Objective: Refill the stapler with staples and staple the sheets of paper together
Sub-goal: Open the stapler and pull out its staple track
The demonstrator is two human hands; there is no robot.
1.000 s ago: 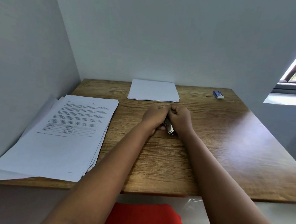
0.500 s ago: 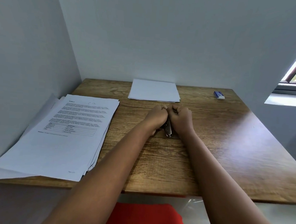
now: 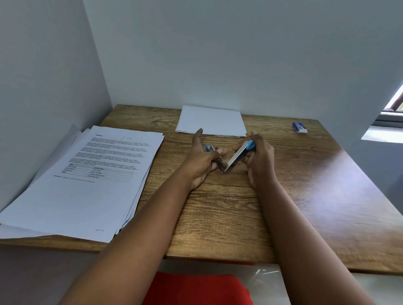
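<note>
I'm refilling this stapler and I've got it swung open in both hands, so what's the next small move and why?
Probably free the right hand and reach for the small blue and white box at the table's far right; it looks like the staples. The stapler is hinged open, the left hand holds its base, and no staple strip shows in either hand.

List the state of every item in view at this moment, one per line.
Stapler: swung open at its hinge, held above the table by both hands.
Left hand: grip shut on the stapler's base half, index finger pointing out.
Right hand: grip shut on the stapler's top half.
Printed sheets: loose fanned pile, lying flat at the left.
Blank sheets: neat stack against the wall.
Staple box: lying at the far right; open or closed unclear.
</note>
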